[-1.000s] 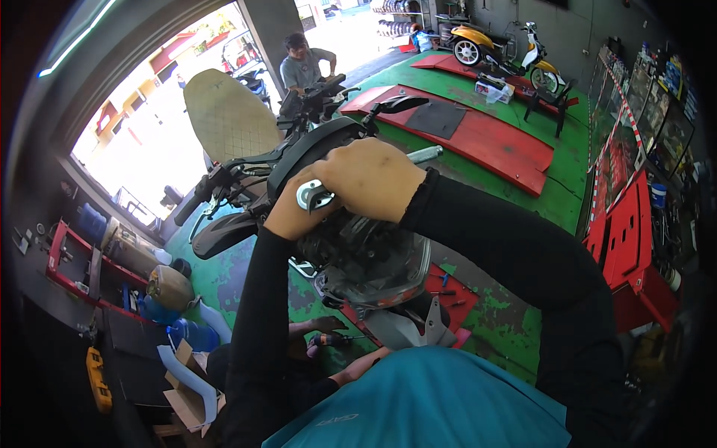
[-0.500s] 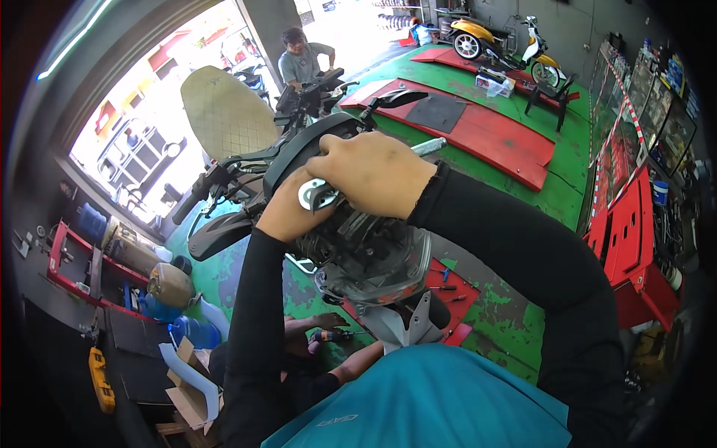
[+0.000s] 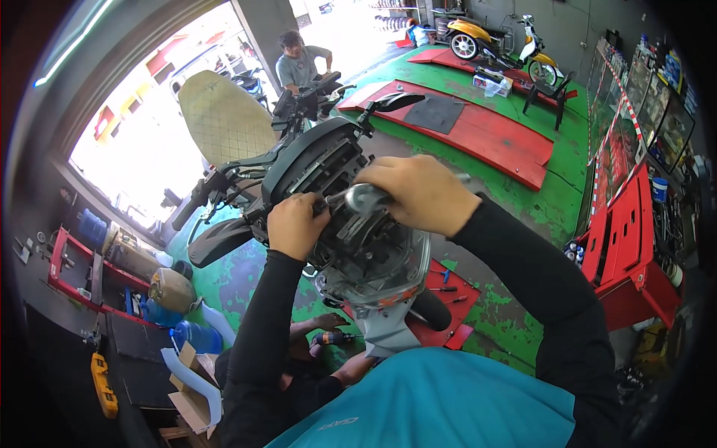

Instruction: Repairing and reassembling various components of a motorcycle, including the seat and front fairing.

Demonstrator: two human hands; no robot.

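My right hand (image 3: 418,190) is closed around a shiny ratchet wrench (image 3: 367,200), its round head blurred by motion. From that head a short metal extension bar (image 3: 335,198) runs left into the closed fingers of my left hand (image 3: 295,224). Both hands are over the opened front of a motorcycle, just below its dark curved cowl (image 3: 305,160). Under them sits the clear headlight unit (image 3: 399,272) with exposed inner parts. Where the bar's far end meets the motorcycle is hidden by my left fingers.
Below left, another person's hand (image 3: 328,322) is near a power drill (image 3: 336,338) on the floor. Hand tools lie on a red plate (image 3: 467,299). A person in grey (image 3: 302,67) is beyond the handlebar. A red tool cabinet (image 3: 627,239) stands right; a red ramp (image 3: 493,142) lies ahead.
My hands, stacked together before, have moved apart. The right went right and down with the ratchet wrench; the left lowered, and its fingers now show on the bar.
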